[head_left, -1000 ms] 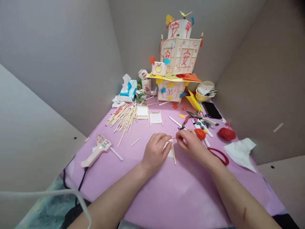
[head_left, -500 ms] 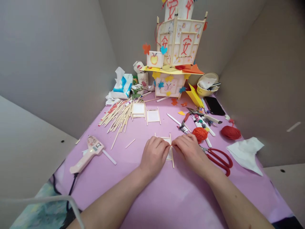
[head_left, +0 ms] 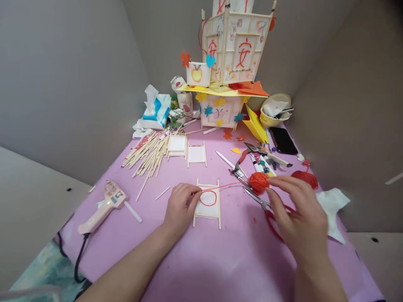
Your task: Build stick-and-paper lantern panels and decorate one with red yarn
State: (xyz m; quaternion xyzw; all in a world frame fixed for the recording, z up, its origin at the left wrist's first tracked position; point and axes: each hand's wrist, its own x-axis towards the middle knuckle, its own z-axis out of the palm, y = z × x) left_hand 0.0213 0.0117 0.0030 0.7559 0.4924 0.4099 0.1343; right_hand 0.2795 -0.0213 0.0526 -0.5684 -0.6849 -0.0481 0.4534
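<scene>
My left hand (head_left: 182, 203) pinches a thin orange-red yarn strand (head_left: 228, 184) at the left edge of a small stick frame (head_left: 219, 212) with a white panel. On that panel lies a red yarn loop (head_left: 208, 205), roughly round. The strand runs rightward across the frame's top to an orange-red yarn ball (head_left: 258, 183). My right hand (head_left: 299, 214) is at the ball's right side, thumb and fingers apart; whether the fingertips touch it I cannot tell. Below that hand lie red-handled scissors (head_left: 256, 198), their handles partly hidden by it.
A glue gun (head_left: 105, 205) lies at left, near a heap of thin sticks (head_left: 151, 153). Two more framed panels (head_left: 197, 154) sit behind. Pliers (head_left: 243, 157), markers and a phone (head_left: 283, 140) are at right. A tall decorated paper lantern (head_left: 244, 52) stands at the back.
My hands were together over the frame; now they are apart. My right hand has moved right to the yarn ball, and the frame with its red loop is uncovered.
</scene>
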